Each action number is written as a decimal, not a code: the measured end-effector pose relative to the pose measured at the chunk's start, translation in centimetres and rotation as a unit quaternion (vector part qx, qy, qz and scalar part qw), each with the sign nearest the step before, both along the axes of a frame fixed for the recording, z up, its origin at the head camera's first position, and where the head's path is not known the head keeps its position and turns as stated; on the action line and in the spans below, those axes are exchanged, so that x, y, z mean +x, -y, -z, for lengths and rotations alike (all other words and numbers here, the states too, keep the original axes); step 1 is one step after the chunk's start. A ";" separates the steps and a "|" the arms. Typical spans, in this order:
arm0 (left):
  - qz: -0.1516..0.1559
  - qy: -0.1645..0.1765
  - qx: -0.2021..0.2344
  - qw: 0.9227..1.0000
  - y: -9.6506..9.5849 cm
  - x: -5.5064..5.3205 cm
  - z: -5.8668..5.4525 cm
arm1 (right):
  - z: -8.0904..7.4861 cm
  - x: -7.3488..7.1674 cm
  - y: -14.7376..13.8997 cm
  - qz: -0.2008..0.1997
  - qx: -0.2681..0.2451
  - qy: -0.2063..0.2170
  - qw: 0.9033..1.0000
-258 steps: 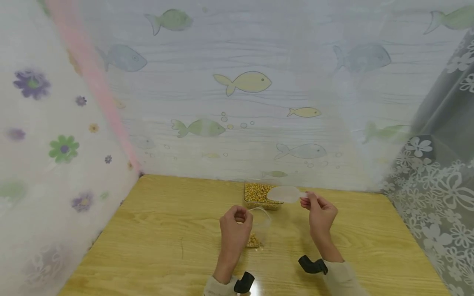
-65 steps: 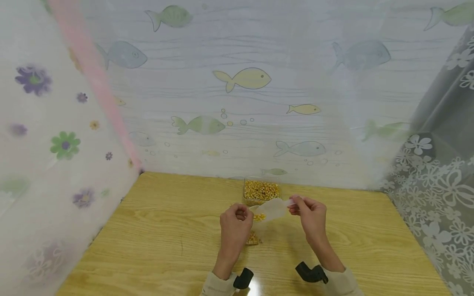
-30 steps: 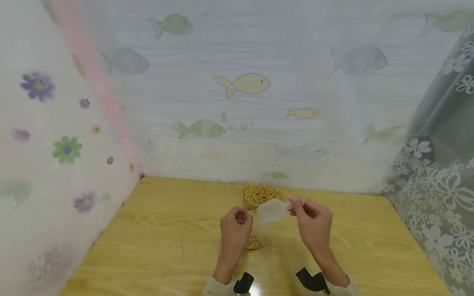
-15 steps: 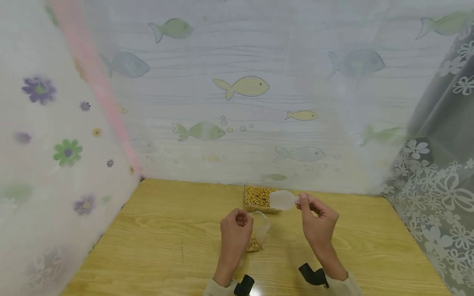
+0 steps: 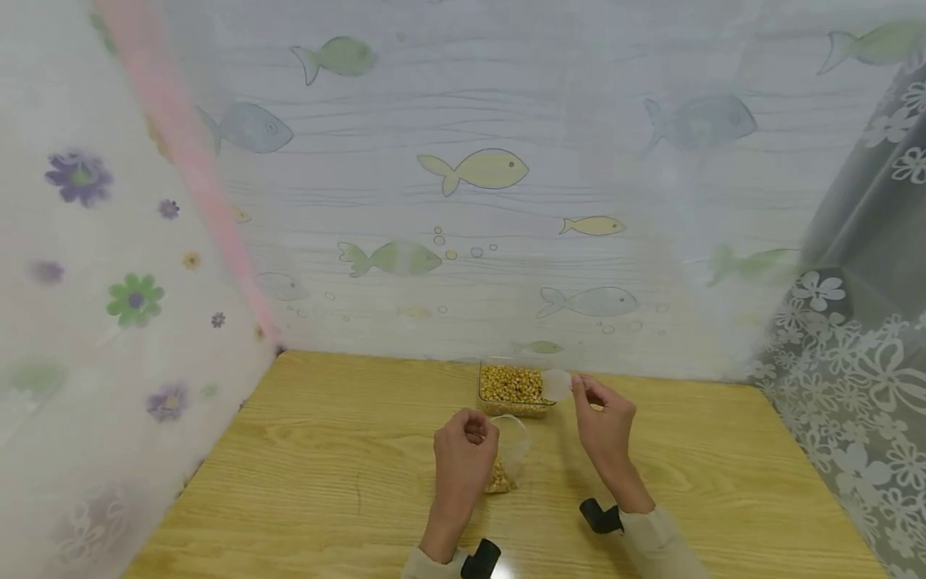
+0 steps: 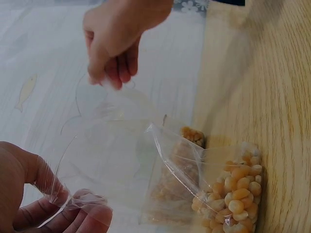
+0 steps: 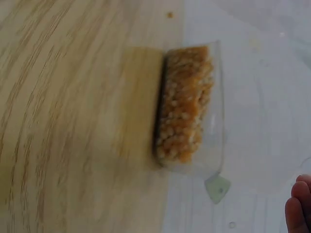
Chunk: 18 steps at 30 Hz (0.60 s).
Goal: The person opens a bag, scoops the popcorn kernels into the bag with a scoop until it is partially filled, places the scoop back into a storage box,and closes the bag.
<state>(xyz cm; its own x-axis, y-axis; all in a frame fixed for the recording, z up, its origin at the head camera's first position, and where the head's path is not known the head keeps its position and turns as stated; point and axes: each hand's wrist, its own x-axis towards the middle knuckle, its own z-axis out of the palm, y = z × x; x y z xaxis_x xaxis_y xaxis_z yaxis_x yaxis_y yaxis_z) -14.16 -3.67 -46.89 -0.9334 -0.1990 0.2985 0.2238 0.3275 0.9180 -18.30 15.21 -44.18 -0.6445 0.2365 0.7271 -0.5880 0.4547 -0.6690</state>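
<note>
My left hand pinches the rim of a clear plastic bag, holding its mouth open. Corn kernels fill the bag's bottom, which rests on the table. With thumb and fingertips my right hand grips the handle of a translucent white scoop. The scoop's blade overlaps the right end of a clear rectangular container, which is full of corn kernels. In the right wrist view only a few fingertips show, and the scoop is out of sight.
A wood-grain table carries everything. Close behind the container rises a pale fish-print curtain; a flowered one hangs on the left and a grey lace one on the right. One loose kernel lies beyond the container.
About two seconds ago the scoop held kernels at the bag's mouth, then tilted there. It has since moved back to the container's right end. The left hand stays at the bag.
</note>
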 end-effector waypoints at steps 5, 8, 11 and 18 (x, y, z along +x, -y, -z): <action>0.003 0.002 0.005 1.000 0.0 0.0 0.0 | 1.0 -1.2 0.3 -0.002 -0.004 0.022 1.000; 0.006 0.002 0.003 1.000 0.1 0.0 0.0 | 1.0 -1.7 0.5 0.003 -0.032 0.068 0.997; 0.008 0.003 -0.001 1.000 0.2 0.0 -0.1 | 1.1 -2.3 0.4 0.007 -0.086 0.125 0.988; 0.011 0.004 -0.005 1.000 0.1 0.0 -0.4 | 3.6 -4.6 -0.7 -0.001 -0.182 0.189 0.965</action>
